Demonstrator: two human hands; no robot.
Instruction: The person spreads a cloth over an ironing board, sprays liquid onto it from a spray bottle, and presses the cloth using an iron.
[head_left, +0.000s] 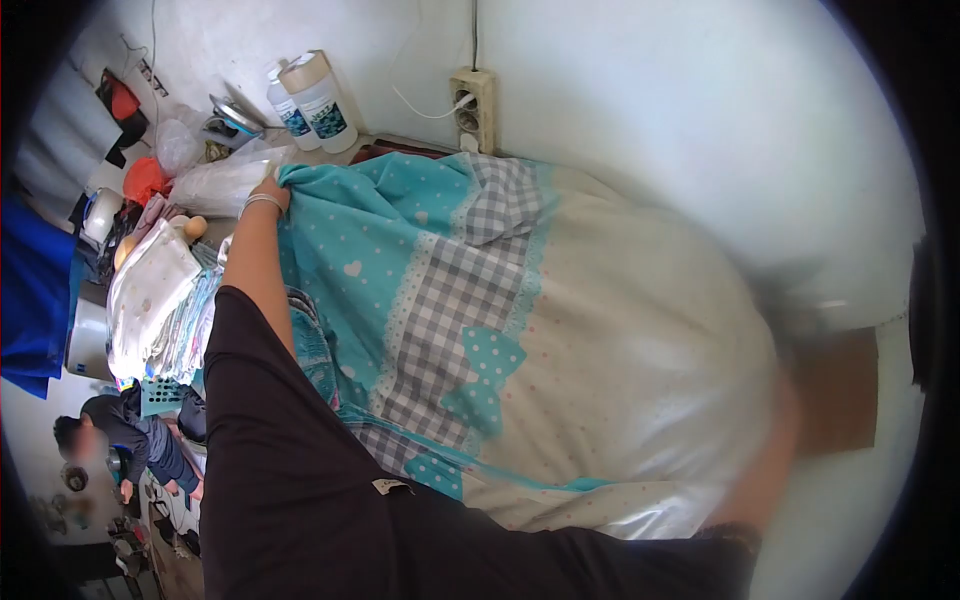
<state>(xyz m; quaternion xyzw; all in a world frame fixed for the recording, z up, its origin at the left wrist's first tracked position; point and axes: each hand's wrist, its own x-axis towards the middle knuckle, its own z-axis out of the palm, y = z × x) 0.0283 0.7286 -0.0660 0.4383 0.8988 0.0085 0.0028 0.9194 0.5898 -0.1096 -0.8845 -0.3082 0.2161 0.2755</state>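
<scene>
A large patterned sheet (590,330) spreads out in front of me, teal with white dots and hearts on one side, grey gingham with teal bows in the middle, and beige on the other side. My left hand (268,193), with a pale band at the wrist, is closed around its bunched teal edge at the upper left. My right forearm reaches up along the beige edge at the lower right. There my right hand (787,412) is blurred and partly covered by the sheet, so its fingers cannot be made out.
Folded clothes (165,300) are stacked left of my arm, near plastic bags (215,185). Two white bottles (325,110) stand by the wall, beside a power strip (473,110) with a plugged cable. A cardboard piece (838,390) is at right. Another person (140,440) sits at lower left.
</scene>
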